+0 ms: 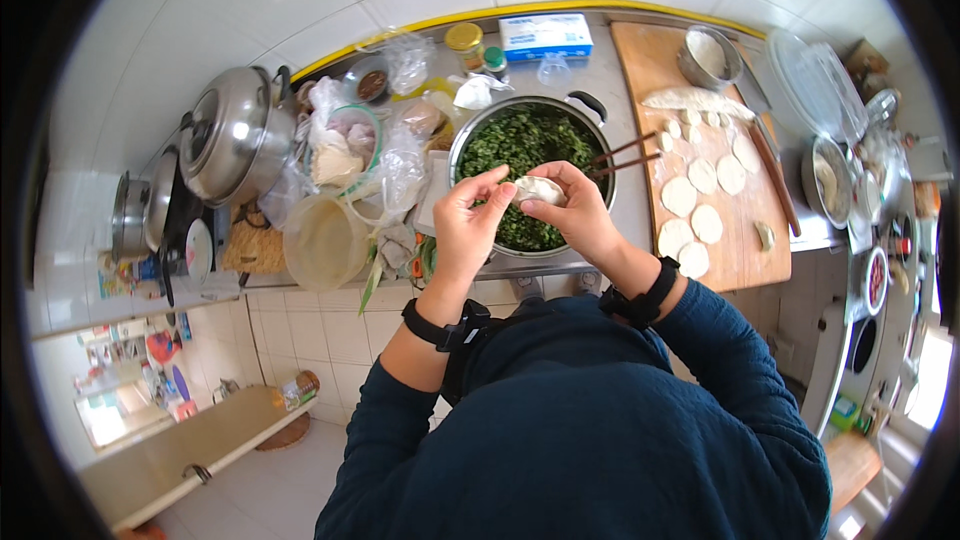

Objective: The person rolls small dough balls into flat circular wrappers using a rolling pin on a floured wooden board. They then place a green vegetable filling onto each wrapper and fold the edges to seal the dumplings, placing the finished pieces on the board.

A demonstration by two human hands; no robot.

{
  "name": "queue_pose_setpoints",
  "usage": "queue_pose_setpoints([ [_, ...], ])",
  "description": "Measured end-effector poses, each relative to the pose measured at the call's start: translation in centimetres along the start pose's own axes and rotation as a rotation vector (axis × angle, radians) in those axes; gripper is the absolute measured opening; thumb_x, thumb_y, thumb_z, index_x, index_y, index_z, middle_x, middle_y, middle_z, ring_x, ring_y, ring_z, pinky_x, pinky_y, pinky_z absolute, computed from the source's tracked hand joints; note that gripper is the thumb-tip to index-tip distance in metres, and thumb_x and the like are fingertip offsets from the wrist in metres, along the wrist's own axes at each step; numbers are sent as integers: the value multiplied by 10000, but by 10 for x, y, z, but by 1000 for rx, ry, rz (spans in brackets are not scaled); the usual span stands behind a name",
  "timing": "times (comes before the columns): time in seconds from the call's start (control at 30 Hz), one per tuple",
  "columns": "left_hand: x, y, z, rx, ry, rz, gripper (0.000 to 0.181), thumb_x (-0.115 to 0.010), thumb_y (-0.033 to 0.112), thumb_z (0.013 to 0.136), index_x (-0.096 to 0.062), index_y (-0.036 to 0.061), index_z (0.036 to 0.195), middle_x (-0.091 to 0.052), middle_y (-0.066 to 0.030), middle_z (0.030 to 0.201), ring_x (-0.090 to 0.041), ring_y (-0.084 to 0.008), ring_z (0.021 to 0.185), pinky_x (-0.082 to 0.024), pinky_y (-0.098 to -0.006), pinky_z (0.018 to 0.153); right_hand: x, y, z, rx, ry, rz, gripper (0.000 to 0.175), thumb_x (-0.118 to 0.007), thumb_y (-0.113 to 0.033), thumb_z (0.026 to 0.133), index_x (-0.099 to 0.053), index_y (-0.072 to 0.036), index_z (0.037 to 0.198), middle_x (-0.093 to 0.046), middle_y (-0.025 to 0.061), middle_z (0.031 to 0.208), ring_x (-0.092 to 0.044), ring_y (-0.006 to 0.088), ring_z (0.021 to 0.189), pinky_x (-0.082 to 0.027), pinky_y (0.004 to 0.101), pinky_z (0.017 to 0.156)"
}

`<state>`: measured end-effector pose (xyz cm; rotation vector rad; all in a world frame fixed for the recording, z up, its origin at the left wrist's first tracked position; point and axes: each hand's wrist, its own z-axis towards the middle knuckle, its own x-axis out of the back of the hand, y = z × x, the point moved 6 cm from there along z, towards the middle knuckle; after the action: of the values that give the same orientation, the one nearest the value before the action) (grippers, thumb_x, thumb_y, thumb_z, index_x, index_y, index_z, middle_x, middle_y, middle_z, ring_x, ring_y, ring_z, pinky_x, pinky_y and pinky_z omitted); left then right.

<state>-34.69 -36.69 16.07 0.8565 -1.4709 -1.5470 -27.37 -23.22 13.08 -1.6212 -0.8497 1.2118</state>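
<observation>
A pale, folded dumpling [541, 192] is pinched between the thumb and fingers of my right hand [581, 206]. My left hand [469, 221] is at the dumpling's left end, its thumb tip against or just beside the dough. The left index finger is raised apart from the thumb; whether other left fingers grip the dumpling from behind is hidden. Both hands are over a steel pot [459, 157] of chopped green filling [517, 135]. A pair of chopsticks [626, 150] leans out over the pot's right rim.
On the right, a floured wooden board [750, 270] carries several round wrappers [703, 223], dough pieces [691, 118], a dough roll [697, 100], a rolling pin [772, 176], a knife [752, 90] and a flour bowl [709, 64]. A lidded pot [232, 135], plastic bags [401, 165] and a plastic bowl [322, 244] crowd the left.
</observation>
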Motion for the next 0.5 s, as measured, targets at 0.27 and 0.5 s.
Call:
queue_pose_setpoints([
  [0.27,-26,-14,-1,-5,-227,-11,223,-694,102,873,-670,-6,1067,-639,-56,935,-584,-90,777,-486,-212,665,22,6,-30,3,148,-39,338,-716,-26,828,-552,-15,1123,-633,50,1026,-614,104,896,-519,238,774],
  [0.5,-65,-17,-6,6,-459,138,320,-575,207,966,-610,-15,1194,-642,-92,1109,-619,-118,918,-507,-246,777,201,-9,-117,71,809,-608,360,-760,-160,797,-616,-28,1099,-674,102,902,-651,179,790,-526,296,695],
])
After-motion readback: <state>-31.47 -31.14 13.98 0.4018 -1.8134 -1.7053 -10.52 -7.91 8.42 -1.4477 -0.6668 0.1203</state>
